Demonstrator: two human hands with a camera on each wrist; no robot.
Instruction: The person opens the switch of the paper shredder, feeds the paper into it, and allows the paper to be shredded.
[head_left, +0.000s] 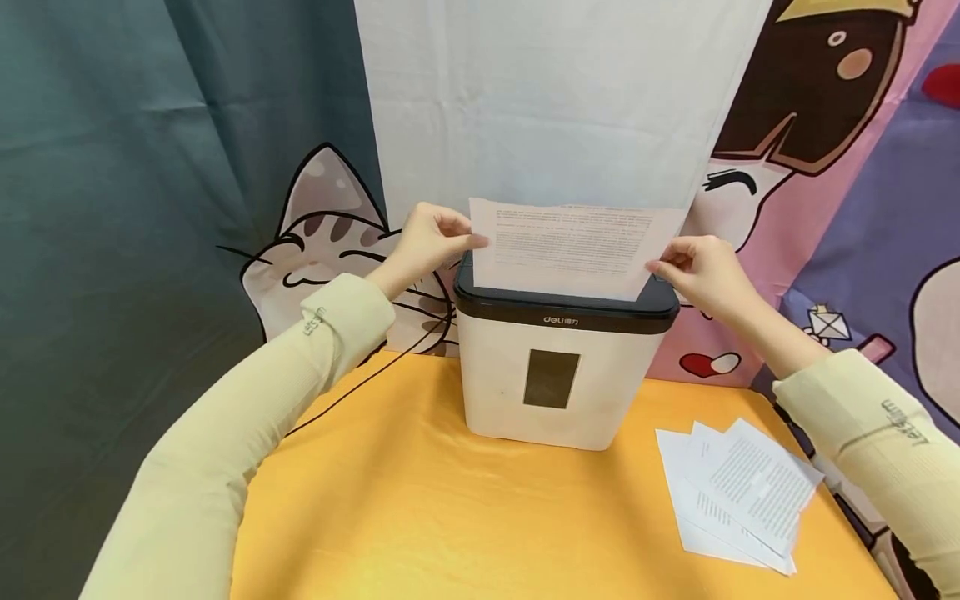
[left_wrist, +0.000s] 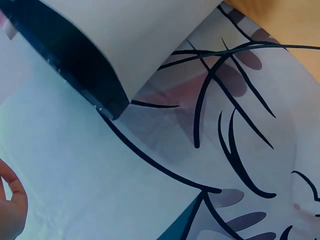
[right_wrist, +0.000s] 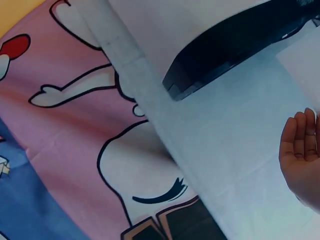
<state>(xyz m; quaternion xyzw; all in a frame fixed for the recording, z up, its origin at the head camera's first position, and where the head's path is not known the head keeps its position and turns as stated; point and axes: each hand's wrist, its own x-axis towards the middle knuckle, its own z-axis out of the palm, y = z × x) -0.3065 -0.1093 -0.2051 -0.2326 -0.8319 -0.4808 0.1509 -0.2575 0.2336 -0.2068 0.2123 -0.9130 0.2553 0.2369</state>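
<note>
A printed sheet of paper (head_left: 566, 246) stands upright over the black top of a white paper shredder (head_left: 495, 367). Its lower edge meets the lid; whether it has entered the slot I cannot tell. My left hand (head_left: 435, 237) pinches the sheet's left edge between thumb and fingers. At the right edge, my right hand (head_left: 701, 271) pinches it the same way. The left wrist view catches only part of the left hand (left_wrist: 12, 202), near the shredder's dark lid (left_wrist: 70, 55). In the right wrist view the right hand (right_wrist: 302, 155) is beside a corner of the sheet (right_wrist: 305, 65).
Several printed sheets (head_left: 742, 492) lie fanned out on the yellow tabletop (head_left: 450, 517), right of the shredder. A thin black cord (head_left: 352, 387) runs leftward from behind the shredder. Cartoon-printed cloth (head_left: 322, 250) hangs close behind, next to a pale curtain (head_left: 555, 100).
</note>
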